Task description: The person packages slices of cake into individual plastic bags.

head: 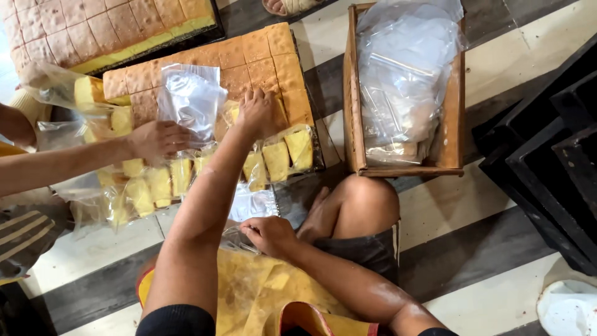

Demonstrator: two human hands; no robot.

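Soft sponge cake (261, 62) on the tray gives under my left hand (256, 112), pressed flat, gripping nothing; it could crumble. My right hand (268, 235) pinches a slippery clear bag (252, 205) by my knee.

Cake tray (292, 43) ahead on floor, bagged slices (277, 158) along its near edge; wooden box (457, 118) of bags (401, 68) right.
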